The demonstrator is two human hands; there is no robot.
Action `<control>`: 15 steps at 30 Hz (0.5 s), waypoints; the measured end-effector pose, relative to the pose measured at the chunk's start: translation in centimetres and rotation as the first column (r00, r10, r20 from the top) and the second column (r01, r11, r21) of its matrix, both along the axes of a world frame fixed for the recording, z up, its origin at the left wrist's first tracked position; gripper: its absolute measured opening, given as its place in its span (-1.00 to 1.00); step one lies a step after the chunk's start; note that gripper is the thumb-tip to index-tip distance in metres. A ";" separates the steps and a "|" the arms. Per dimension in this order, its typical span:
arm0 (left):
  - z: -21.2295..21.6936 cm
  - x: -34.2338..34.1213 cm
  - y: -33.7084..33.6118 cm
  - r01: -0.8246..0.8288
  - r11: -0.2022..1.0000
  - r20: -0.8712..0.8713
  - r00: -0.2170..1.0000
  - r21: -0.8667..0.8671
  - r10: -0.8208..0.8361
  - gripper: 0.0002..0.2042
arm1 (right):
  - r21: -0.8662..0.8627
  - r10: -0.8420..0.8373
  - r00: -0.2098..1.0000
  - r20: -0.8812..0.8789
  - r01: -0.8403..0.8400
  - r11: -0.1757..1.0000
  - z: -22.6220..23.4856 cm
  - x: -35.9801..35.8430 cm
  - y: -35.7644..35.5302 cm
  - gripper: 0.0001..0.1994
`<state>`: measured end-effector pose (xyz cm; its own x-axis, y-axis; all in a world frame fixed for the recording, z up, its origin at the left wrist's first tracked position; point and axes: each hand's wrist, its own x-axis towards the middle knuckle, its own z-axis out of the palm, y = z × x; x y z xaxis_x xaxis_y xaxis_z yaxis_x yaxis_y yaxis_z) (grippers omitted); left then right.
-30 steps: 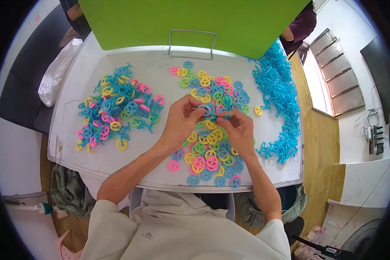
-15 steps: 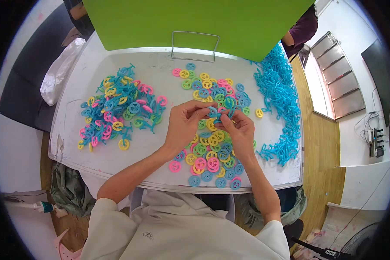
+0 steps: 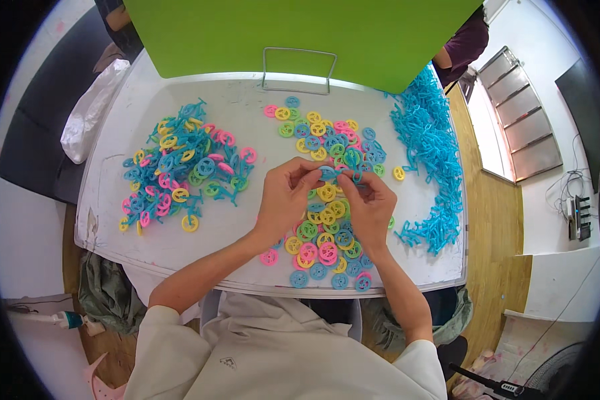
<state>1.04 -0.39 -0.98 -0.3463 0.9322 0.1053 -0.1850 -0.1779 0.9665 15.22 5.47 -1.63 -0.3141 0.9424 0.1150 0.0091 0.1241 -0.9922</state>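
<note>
My left hand point(image 3: 288, 200) and my right hand point(image 3: 369, 203) meet above the middle of the white table point(image 3: 240, 110). Between their fingertips they pinch a small blue plastic piece point(image 3: 329, 173). Under and around the hands lies a spread of round plastic discs point(image 3: 323, 230) in pink, yellow, green and blue. To the left lies a heap of discs joined with blue pieces point(image 3: 180, 170). Along the right side runs a long pile of loose blue plastic pieces point(image 3: 430, 150).
A green panel point(image 3: 300, 33) with a wire stand point(image 3: 298, 70) rises at the table's far edge. A white plastic bag point(image 3: 90, 110) lies at the far left corner. Another person's arm point(image 3: 463, 47) shows beyond the panel at the right. Wooden floor lies to the right.
My hands stay together over the discs, with the fingers shifting slightly around the small blue piece. The piles have not moved.
</note>
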 end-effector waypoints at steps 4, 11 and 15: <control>-0.1 -1.1 0.0 0.028 0.999 -0.070 0.997 -0.020 -0.030 -0.88 | 0.169 0.089 0.996 0.023 -0.091 0.981 0.1 0.3 0.5 -0.86; -0.8 0.3 0.0 0.048 0.996 -0.048 0.997 -0.080 -0.052 -0.89 | -0.053 0.075 0.988 -0.135 -0.083 0.995 1.3 0.2 0.8 -0.83; 0.7 0.0 -0.2 -0.036 0.992 -0.428 0.903 -0.118 -0.018 -0.84 | -0.069 -0.004 0.972 -0.235 -0.013 0.998 0.1 1.0 2.3 -0.82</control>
<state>1.02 -0.54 -0.29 -0.3018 0.9441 0.1328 0.2522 -0.0552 0.9661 16.23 7.77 -1.50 -0.2906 0.9493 0.1199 -0.2260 0.0537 -0.9726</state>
